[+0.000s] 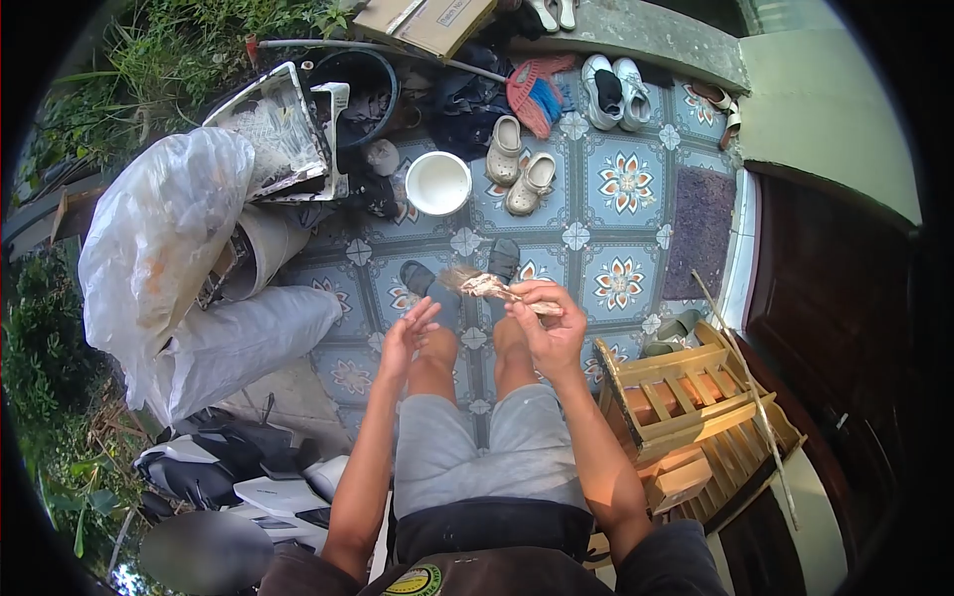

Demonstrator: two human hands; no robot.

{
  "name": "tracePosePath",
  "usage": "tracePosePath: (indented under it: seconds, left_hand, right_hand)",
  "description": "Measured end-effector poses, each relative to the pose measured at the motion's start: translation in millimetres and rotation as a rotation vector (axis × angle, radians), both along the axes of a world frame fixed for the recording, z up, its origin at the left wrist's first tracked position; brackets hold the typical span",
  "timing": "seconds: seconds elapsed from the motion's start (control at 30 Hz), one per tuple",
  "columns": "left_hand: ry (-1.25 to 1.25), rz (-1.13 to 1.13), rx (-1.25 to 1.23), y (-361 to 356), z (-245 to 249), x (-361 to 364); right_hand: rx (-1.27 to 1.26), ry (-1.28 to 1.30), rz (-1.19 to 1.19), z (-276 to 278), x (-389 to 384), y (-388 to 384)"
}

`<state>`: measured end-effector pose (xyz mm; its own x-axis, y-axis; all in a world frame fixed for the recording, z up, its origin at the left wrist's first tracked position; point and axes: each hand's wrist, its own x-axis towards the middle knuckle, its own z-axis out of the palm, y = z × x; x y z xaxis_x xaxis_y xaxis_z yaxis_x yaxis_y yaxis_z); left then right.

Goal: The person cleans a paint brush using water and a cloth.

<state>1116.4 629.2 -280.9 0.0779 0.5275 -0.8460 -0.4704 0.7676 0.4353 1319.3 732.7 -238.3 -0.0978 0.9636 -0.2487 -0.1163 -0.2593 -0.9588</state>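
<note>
My right hand (549, 328) is closed around the handle of a paintbrush (487, 286), in front of my knees. Pale, dried-looking paint cakes the brush, and its brown bristles point left toward my other hand. My left hand (405, 336) is held up with its fingers stretched out and nothing in it, a short way from the bristles. Beyond the brush, a white bucket (410, 186) stands on the tiled floor (467, 241).
Clogs (529, 186) sit beside the bucket, with white sneakers (616, 94) farther back. Large plastic sacks (169, 238) and a paint-smeared white container (266, 134) fill the left side. A wooden rack (686, 397), a long stick (743, 370) and a purple mat (699, 233) lie to the right.
</note>
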Motion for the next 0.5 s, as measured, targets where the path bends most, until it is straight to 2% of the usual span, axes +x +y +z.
tracePosePath:
  seconds: [0.03,0.17,0.3,0.37,0.5]
  left_hand:
    - [0.087,0.004,-0.035,-1,-5,-4]
    - [0.279,-0.004,-0.075,-5,-21,-21]
    - [0.451,-0.062,-0.083,-5,-25,-38]
    - [0.434,-0.037,-0.06,-9,-34,-49]
    - [0.383,-0.027,-0.026,-1,-54,-73]
  right_hand:
    - [0.115,-0.106,0.087,6,2,3]
    - [0.242,-0.267,0.211,17,-5,6]
    - [0.172,-0.267,0.205,0,-24,6]
    - [0.077,-0.363,0.158,-8,-38,9]
    - [0.151,-0.538,0.16,-24,-69,21]
